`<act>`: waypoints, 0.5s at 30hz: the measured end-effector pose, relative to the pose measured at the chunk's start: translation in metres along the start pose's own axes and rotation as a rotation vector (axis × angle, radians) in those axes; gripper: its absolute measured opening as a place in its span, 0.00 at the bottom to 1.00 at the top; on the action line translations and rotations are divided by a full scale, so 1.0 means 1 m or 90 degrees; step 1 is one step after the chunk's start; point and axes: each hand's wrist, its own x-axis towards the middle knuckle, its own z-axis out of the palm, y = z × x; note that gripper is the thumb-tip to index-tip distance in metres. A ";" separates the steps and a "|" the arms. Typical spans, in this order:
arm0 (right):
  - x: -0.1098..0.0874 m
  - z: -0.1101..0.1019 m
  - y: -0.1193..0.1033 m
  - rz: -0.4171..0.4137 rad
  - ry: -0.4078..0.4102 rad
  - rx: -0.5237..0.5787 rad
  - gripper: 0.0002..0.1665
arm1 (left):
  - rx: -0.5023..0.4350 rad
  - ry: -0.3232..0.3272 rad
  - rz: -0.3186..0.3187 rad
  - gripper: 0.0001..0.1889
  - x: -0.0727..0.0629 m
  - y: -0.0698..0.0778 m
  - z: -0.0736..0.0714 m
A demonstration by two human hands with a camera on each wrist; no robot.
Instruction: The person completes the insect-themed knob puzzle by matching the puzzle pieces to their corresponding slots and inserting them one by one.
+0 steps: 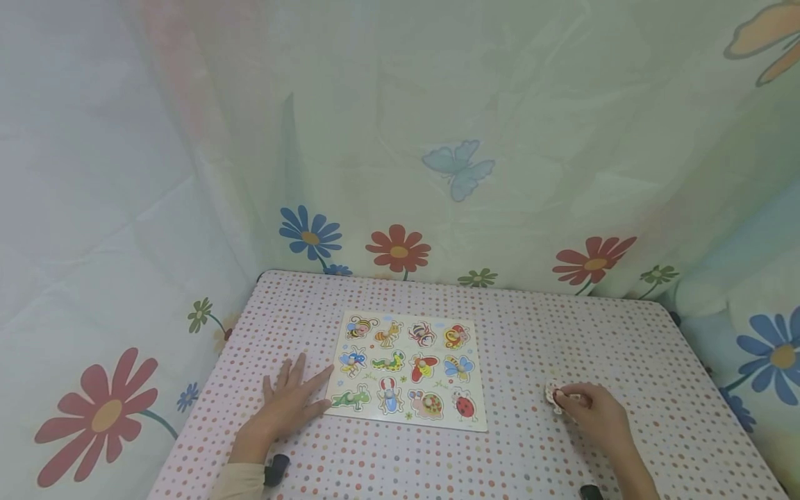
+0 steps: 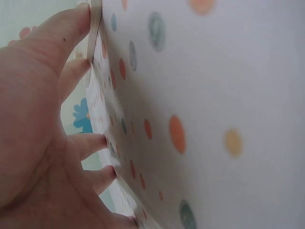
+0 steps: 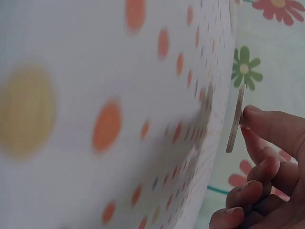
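Note:
A pale wooden puzzle board with colorful insect pictures lies flat on the table, left of its middle. My left hand rests palm down beside it, fingers spread. Its thumb and index finger touch the board's left edge, also seen in the left wrist view. To the right of the board, my right hand pinches a thin puzzle piece, white with red on it, between thumb and index finger. In the right wrist view the puzzle piece shows edge-on, apart from the tabletop. Its picture is mostly hidden.
The table has a white cover with colored dots. A curtain printed with flowers and butterflies hangs behind it and at the sides. A black object sits at my left wrist, and another near my right wrist.

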 end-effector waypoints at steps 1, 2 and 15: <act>0.000 0.002 -0.004 -0.013 0.000 0.003 0.20 | 0.001 0.000 0.000 0.34 0.000 0.000 0.000; -0.001 0.004 -0.007 -0.031 -0.001 0.006 0.19 | 0.002 -0.001 -0.001 0.34 0.000 0.000 0.000; -0.002 0.030 -0.053 -0.071 -0.039 0.041 0.14 | -0.001 0.003 0.009 0.34 -0.001 0.001 -0.003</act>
